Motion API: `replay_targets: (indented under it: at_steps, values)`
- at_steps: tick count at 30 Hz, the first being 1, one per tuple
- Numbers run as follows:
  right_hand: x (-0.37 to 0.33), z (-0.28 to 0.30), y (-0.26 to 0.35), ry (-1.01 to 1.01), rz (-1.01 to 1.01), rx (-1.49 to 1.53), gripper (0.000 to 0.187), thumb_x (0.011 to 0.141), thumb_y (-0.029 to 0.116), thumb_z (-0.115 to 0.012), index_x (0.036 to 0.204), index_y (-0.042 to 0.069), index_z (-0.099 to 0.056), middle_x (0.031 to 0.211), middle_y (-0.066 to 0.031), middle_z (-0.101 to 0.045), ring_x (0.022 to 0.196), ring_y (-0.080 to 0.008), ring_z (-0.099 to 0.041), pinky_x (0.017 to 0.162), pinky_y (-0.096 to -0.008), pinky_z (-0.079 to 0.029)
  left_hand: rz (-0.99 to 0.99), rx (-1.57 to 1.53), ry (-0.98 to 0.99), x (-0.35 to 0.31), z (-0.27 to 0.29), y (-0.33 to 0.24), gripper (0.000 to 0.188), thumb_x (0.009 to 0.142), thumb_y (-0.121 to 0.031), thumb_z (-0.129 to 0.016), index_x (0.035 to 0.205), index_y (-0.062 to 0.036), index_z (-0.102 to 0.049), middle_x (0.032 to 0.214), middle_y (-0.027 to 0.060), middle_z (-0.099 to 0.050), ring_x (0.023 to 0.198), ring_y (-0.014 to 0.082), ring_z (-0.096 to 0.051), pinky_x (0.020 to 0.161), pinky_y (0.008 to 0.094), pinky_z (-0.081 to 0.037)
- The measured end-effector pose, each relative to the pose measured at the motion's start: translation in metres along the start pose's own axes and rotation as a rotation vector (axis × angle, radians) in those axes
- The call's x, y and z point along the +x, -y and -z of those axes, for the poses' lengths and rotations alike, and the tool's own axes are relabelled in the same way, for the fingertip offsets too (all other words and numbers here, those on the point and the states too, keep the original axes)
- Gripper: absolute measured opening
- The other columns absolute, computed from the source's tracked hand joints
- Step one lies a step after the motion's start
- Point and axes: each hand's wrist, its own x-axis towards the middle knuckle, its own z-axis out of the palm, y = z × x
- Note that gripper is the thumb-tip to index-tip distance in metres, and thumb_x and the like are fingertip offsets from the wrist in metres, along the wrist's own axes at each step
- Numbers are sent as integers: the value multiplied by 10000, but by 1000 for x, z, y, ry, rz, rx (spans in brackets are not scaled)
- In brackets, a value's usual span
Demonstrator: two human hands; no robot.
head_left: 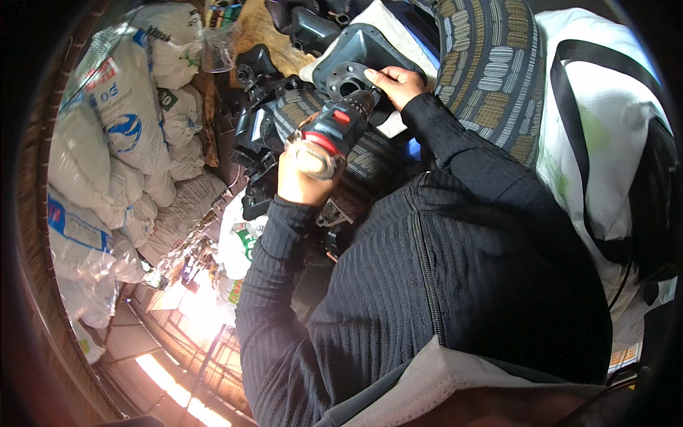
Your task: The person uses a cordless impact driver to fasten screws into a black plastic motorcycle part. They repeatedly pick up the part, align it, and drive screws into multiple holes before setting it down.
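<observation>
My left hand [307,179] is wrapped round the handle of a cordless drill [337,129], dark with red parts. The drill's chuck [364,102] points up and to the right, close to the ring-shaped flange of a black moulded part [366,50]. Whether a bit touches the flange is hidden. My right hand [400,85] grips that part at the flange, thumb on top and the fingers hidden beneath. The flange has small holes round a larger central opening, and behind it the part widens into a squarish shell.
More black moulded parts [257,132] are heaped left of the drill. A large patterned cushion-like roll [491,78] stands to the right, beside a white bag with black straps [597,135]. Full white sacks [128,121] are stacked at the far left. A wooden board [267,35] lies at the back.
</observation>
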Motion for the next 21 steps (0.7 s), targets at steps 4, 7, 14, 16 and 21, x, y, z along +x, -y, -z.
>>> replay_targets:
  at_steps: [4, 7, 14, 16, 21]
  values:
    - [10, 4, 1, 6, -6, 12, 374, 812, 399, -696, 853, 29, -664, 651, 4, -564, 557, -63, -462, 523, -235, -378, -31, -130, -151, -31, -2, -17, 242, 717, -136, -708, 935, -58, -637, 840, 122, -662, 719, 263, -662, 673, 321, -527]
    - [1, 2, 16, 119, -124, 148, 336, 802, 361, -726, 886, 59, -607, 563, 60, -436, 387, -21, -315, 343, -221, -203, 347, -589, -74, -87, -8, -44, 585, 680, -97, -714, 1230, -90, -516, 1092, 174, -626, 985, 303, -633, 841, 357, -509]
    - [-25, 22, 44, 261, -44, 240, 174, 876, 231, -652, 979, 101, -600, 586, 73, -457, 340, -13, -254, 308, -193, -179, 106, -801, 78, -156, -77, 3, 786, 732, -68, -611, 1444, -114, -283, 1332, 133, -494, 1083, 283, -541, 922, 360, -446]
    - [-34, 14, 48, 368, -55, 294, 187, 876, 233, -647, 989, 91, -602, 707, 28, -601, 344, -8, -297, 301, -172, -219, 325, -1380, -164, -152, -71, 22, 761, 820, -197, -662, 1441, -40, -252, 1267, 131, -535, 1005, 175, -572, 823, 307, -482]
    - [-69, -28, 72, 507, -199, 233, 254, 874, 298, -647, 992, 75, -618, 687, 31, -597, 376, -1, -340, 315, -162, -250, 354, -1673, -501, -106, -73, 25, 325, 816, -325, -705, 933, -31, -628, 721, 16, -622, 497, 74, -511, 424, 210, -367]
